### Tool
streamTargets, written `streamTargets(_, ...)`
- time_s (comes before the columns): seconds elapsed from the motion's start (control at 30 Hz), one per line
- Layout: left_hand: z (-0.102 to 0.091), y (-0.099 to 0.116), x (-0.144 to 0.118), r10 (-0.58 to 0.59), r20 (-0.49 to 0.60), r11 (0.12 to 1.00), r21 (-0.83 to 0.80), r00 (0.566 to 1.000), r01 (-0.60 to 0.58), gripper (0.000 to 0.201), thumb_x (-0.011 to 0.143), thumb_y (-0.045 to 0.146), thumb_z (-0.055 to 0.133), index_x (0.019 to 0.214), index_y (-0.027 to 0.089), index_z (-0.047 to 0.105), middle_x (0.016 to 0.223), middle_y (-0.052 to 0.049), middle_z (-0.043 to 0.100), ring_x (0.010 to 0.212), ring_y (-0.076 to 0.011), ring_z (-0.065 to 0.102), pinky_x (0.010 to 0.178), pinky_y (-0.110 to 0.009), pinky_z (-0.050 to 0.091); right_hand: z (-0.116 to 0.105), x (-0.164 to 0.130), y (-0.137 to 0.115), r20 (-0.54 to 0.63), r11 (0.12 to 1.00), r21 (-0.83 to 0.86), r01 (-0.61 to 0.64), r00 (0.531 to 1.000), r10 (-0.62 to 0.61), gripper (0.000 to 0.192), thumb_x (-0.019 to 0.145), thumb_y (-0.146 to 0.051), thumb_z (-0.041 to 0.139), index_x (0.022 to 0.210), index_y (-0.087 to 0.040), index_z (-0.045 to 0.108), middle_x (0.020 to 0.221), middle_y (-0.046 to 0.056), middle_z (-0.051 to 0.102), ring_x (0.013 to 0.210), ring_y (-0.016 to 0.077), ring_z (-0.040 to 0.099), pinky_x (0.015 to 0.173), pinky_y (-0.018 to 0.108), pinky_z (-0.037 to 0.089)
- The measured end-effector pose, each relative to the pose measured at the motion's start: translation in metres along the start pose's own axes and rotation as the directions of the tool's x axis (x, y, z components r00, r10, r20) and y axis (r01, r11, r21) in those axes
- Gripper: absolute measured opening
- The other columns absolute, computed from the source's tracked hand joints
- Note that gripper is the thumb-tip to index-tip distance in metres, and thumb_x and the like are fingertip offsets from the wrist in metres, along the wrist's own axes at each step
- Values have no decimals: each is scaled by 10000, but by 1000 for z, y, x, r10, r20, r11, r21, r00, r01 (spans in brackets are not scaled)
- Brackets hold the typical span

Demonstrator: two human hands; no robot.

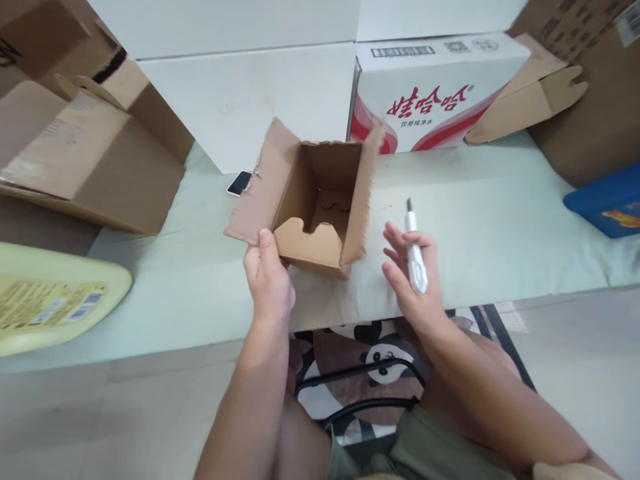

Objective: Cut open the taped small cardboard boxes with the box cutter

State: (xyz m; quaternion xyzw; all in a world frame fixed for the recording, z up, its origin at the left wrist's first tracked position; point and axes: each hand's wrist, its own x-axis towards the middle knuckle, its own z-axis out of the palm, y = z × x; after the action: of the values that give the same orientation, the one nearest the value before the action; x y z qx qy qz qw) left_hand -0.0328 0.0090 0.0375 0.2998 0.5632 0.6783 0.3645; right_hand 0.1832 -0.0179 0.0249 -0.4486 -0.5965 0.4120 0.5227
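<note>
A small brown cardboard box (320, 200) stands open on the pale table (500, 227), its flaps up and its inside empty. My left hand (267, 277) grips the box at its near left corner, thumb on the left flap. My right hand (413, 277) hovers just right of the box, palm up, with a white pen-like cutter (414, 250) lying across the fingers, its tip pointing away from me.
A phone (239, 183) lies behind the box. Large brown cartons (90, 153) stand at left, a white carton with red print (435, 87) at the back, a folded carton (530, 100) and blue object (607, 200) at right, a yellow container (50, 300) at near left.
</note>
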Motion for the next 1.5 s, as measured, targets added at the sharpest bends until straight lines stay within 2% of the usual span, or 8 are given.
streamTargets(0.23,6,5,-1,-126,3,990,-60,992,126,385,733,341,722,1102,232,703,1063,-68,770,1120,-293,732,863,-385,629,5,-5,13,151,998,-60,-3,989,12,476,957,-501,717,1321,-334,460,1506,136,611,1460,308,577,1198,617,472)
streamTargets(0.47,-2,-4,1,-114,23,993,4,993,114,460,887,543,686,1230,238,662,1425,-134,684,1391,-299,619,1106,-429,573,7,-3,6,80,999,15,29,996,-30,386,953,-487,732,1221,-316,514,1393,111,695,1369,287,651,1123,555,540)
streamTargets(0.57,-10,-10,12,-138,-25,989,-59,990,136,451,890,580,672,1208,261,651,1343,-111,724,1271,-288,691,979,-431,635,9,-4,-1,-43,991,87,97,995,-94,228,999,-447,678,1004,-287,516,913,17,780,953,230,785,908,456,624)
streamTargets(0.67,-20,-18,25,-135,-152,985,-126,979,116,343,862,479,707,1115,257,643,1203,-88,758,1167,-265,727,891,-405,645,7,-2,-6,-56,984,158,86,995,-78,270,1039,-501,588,916,-278,501,535,-83,580,498,162,618,582,331,547)
streamTargets(0.83,-25,-22,30,-181,-206,969,-207,962,138,281,814,398,751,1006,234,627,977,-59,755,893,-233,751,683,-326,597,2,-2,-6,16,969,230,88,995,-94,349,1027,-585,555,1180,-275,604,759,-3,741,565,164,665,536,309,496)
streamTargets(1.07,-4,-6,18,-230,-226,941,-298,947,157,160,860,214,722,1012,209,671,933,-22,756,816,-171,742,689,-249,586,-3,-11,-12,36,966,125,228,972,-234,136,1017,-362,639,1063,-254,708,698,-14,700,563,150,641,530,287,511)
streamTargets(1.3,-12,9,32,-652,39,577,-622,757,529,385,1032,108,360,1190,152,708,765,-52,771,660,-169,753,599,-228,604,1,7,-13,-342,951,204,232,927,-153,224,971,-481,687,1093,-309,615,804,-47,688,527,104,633,483,239,489)
streamTargets(1.5,-24,11,37,-663,145,445,-713,735,542,517,1061,92,265,1406,173,641,690,-30,774,633,-154,774,618,-199,620,4,9,-11,-306,964,184,189,944,-127,266,970,-520,676,1086,-290,612,814,-42,691,534,104,653,482,241,489)
